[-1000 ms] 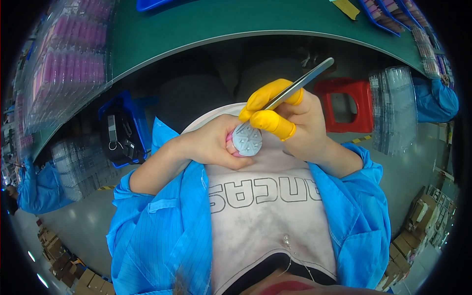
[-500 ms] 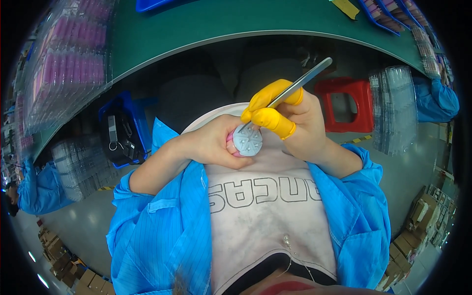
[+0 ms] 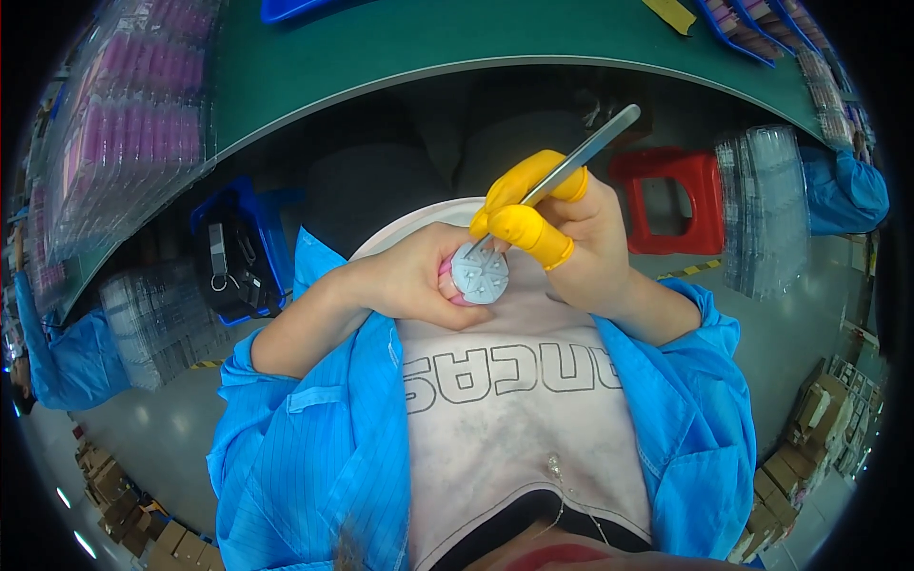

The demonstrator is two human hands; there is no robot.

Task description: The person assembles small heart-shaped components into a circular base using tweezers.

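Observation:
My left hand point(image 3: 419, 276) is wrapped round a pink cylindrical piece with a pale grey, segmented round top point(image 3: 480, 274). Small raised bits dot the segments of that top. In my right hand point(image 3: 571, 224) is a pair of metal tweezers point(image 3: 595, 143), pinched between fingers in yellow finger cots. The tweezer tips point down at the upper edge of the grey top; whether they grip anything there is too small to tell. Both hands are held close in front of my chest, below the table edge.
A green table point(image 3: 381, 48) curves across the far side. Clear trays of pink pieces point(image 3: 133, 133) are stacked on its left. Under it sits a blue bin point(image 3: 252, 257) with dark items. A red stool point(image 3: 666, 200) stands to the right, beside stacked clear trays point(image 3: 762, 209).
The tweezers and my right fingers have shifted very slightly. My left hand keeps its hold on the pink cylinder. At the far left, a blue-sleeved person has moved a little.

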